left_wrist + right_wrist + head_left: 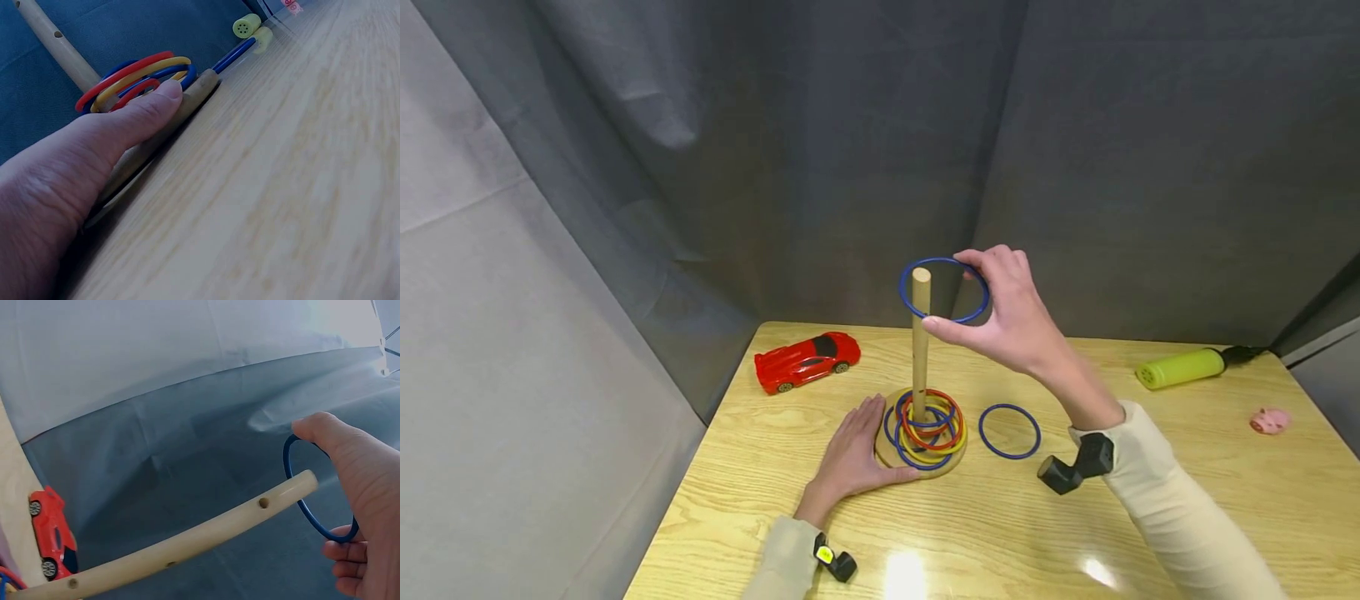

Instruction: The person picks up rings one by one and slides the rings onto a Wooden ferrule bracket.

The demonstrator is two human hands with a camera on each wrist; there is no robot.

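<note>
My right hand (1011,312) holds a blue ring (945,260) between thumb and fingers at the top of the wooden peg (920,350). The peg's tip shows within the ring's outline in the head and right wrist views. My left hand (853,454) grips the round wooden base (958,467) at its left and front, with the thumb (150,115) lying over the rim. Red, yellow and blue rings (951,408) lie in a loose, tilted pile around the foot of the peg.
Another blue ring (1010,431) lies flat on the table just right of the base. A red toy car (807,361) sits at the back left. At the back right are a yellow-green pump (1180,369) and a pink toy pig (1270,421). A grey curtain hangs behind the table.
</note>
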